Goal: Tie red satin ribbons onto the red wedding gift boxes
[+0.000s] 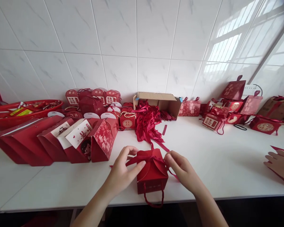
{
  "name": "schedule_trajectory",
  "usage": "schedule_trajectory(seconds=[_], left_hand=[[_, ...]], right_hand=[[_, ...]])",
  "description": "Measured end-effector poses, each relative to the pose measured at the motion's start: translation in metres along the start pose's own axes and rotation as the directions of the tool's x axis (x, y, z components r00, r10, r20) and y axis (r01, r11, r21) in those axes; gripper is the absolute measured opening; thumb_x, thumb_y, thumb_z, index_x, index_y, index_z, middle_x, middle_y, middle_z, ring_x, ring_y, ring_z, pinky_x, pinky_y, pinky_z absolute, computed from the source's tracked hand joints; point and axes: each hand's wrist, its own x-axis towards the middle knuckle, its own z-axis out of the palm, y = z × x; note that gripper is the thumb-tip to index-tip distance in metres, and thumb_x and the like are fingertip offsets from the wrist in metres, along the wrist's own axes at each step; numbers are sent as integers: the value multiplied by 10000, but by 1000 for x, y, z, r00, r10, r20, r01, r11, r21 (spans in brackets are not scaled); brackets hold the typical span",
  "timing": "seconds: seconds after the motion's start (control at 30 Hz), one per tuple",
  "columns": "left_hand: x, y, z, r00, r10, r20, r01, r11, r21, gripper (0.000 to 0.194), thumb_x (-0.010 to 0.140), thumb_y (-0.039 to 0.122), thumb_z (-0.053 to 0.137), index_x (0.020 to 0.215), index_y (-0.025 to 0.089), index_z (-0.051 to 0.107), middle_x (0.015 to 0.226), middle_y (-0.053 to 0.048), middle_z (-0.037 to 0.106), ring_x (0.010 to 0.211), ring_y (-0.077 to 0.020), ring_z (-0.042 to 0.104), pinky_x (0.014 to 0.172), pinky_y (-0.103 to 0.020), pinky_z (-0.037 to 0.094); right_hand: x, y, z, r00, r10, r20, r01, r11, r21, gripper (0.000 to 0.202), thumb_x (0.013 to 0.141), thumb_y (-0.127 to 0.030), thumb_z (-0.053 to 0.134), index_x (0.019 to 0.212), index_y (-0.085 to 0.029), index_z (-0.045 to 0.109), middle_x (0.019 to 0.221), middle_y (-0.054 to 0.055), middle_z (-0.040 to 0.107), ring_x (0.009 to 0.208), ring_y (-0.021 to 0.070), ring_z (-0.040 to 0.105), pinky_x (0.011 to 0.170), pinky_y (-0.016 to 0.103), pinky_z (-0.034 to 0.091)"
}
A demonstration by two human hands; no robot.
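Note:
A small red gift box (152, 176) stands at the table's front edge, its curved top flaps closed and a red ribbon (153, 158) lying across them. A twisted cord handle hangs from its front side. My left hand (125, 168) is at the box's left side, fingers curled around the ribbon and the thumb resting near the top flap. On the right side, my right hand (180, 167) pinches the ribbon between thumb and forefinger, with a ribbon end trailing below.
Behind the box, red ribbons (148, 123) spill from an open cardboard box (174, 105). Folded red boxes (59, 142) line the left, near a red basin (59, 105). More gift boxes (234, 107) stand back right. Another person's hand (280, 162) rests on red card at far right.

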Motion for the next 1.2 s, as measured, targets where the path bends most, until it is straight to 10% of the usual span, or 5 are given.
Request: schedule_trajectory(seconds=[0.23, 0.43, 1.2], left_hand=[[7, -2, 1, 995, -89, 55, 90, 996, -8, 364, 782, 378, 627, 1052, 245, 423, 936, -14, 506, 917, -179, 559, 847, -323, 470], [9, 1, -8, 973, -120, 200, 95, 987, 127, 351, 811, 510, 561, 710, 212, 407, 702, 41, 441, 662, -141, 447, 607, -241, 382], [2, -14, -5, 993, -113, 25, 105, 970, 218, 411, 782, 555, 576, 697, 212, 365, 699, 37, 369, 675, -148, 418, 643, -253, 358]], right_hand=[[7, 2, -5, 977, 144, 157, -131, 987, -89, 489, 883, -589, 469, 619, -182, 414, 606, -45, 330, 578, 102, 281, 537, 253, 237], [8, -5, -14, 972, 128, 196, -136, 990, 24, 477, 863, -579, 509, 614, -186, 404, 597, -54, 296, 569, 100, 242, 527, 254, 197], [-5, 15, -33, 970, 199, 142, -207, 978, 41, 439, 830, -528, 583, 592, -181, 460, 588, -37, 350, 584, 111, 303, 553, 254, 255]])
